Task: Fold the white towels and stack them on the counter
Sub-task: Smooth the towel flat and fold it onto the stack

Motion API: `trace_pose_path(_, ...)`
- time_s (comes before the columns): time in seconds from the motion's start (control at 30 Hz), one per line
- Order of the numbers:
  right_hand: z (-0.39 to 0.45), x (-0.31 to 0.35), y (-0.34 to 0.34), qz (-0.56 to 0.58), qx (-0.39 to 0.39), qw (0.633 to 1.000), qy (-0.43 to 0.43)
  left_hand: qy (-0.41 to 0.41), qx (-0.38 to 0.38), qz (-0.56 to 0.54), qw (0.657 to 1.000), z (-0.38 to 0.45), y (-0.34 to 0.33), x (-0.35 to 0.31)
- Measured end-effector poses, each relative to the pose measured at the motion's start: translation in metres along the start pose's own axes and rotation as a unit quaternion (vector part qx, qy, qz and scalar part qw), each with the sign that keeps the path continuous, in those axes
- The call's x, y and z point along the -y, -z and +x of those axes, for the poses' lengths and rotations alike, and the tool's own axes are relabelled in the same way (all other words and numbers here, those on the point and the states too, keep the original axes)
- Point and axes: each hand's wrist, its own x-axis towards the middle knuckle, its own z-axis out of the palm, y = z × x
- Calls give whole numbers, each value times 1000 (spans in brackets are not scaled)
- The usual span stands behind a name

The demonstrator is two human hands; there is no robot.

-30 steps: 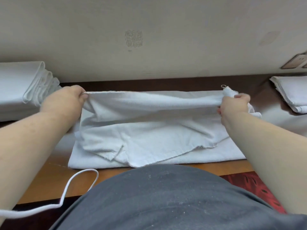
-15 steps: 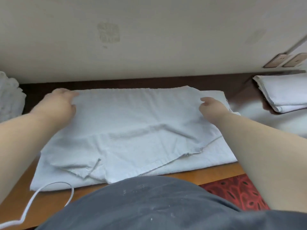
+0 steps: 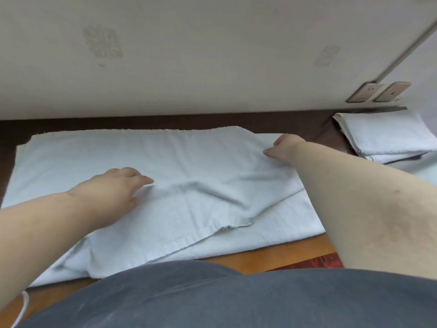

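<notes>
A white towel (image 3: 189, 166) lies spread out on top of a larger white towel (image 3: 298, 223) on the wooden counter (image 3: 272, 258). Its near edge is creased and skewed. My left hand (image 3: 113, 188) rests palm down on the towel's middle left, fingertips at a small raised wrinkle. My right hand (image 3: 282, 150) sits at the towel's far right edge with its fingers curled onto the cloth. A stack of folded white towels (image 3: 383, 136) lies at the far right of the counter.
The wall rises just behind the counter, with two socket plates (image 3: 378, 92) at the right. A white cord (image 3: 23, 308) hangs over the front edge at lower left. Red patterned carpet (image 3: 316, 265) shows below the counter's front edge.
Both hands lowered the lifted towel flat onto the counter. My left hand then slid from the far left corner toward the middle. My right hand stayed near the right edge.
</notes>
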Motion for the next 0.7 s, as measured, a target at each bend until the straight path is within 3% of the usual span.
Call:
trace_pose_path(0.1, 0, -4, 1, -57, 9, 998, 29, -30, 27, 12, 999, 24, 19, -44)
trace_pose_path(0.23, 6, -17, 4, 21, -20, 997, 70, -55, 53, 2, 997, 46, 24, -99)
trace_pose_path(0.4, 10, -23, 13, -32, -20, 998, 52, -55, 103, 19, 993, 50, 18, -129)
trace_pose_path(0.47, 12, -23, 15, 64, -2, 998, 29, -49, 110, 27, 992, 49, 17, -132)
trace_pose_path(0.5, 14, -23, 17, 166, 34, 986, 5, -48, 110, 28, 992, 48, 16, -132)
trace_pose_path(0.57, 18, -24, 16, 343, 117, 930, -65, -46, 101, 24, 994, 46, 13, -131)
trace_pose_path(0.6, 19, -25, 14, 358, 139, 919, -89, -45, 94, 22, 994, 44, 12, -130)
trace_pose_path(0.7, 22, -28, 8, 244, 156, 954, -80, -41, 82, 18, 996, 44, 7, -128)
